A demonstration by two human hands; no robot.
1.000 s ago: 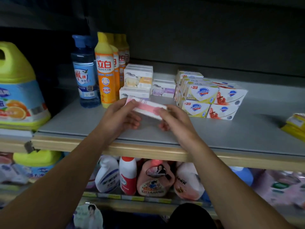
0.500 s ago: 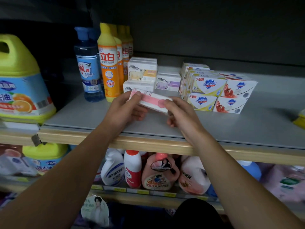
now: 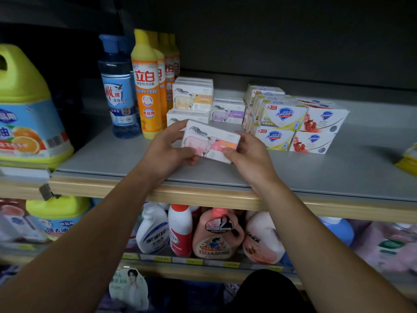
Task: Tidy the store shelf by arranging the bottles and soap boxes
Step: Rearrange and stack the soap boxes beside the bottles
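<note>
- A grey store shelf (image 3: 293,175) carries bottles at the left and stacked soap boxes behind.
- The left hand (image 3: 167,152) and right hand (image 3: 250,157) each pinch one end of a pink soap box (image 3: 209,141) above the shelf front.
- Its long axis runs left to right; the matching stacks (image 3: 191,102) lie just behind, nearer the left hand.

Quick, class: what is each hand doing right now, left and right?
Left hand: holds the left end of the pink soap box, fingers curled round it.
Right hand: holds the right end of the same box.
</note>
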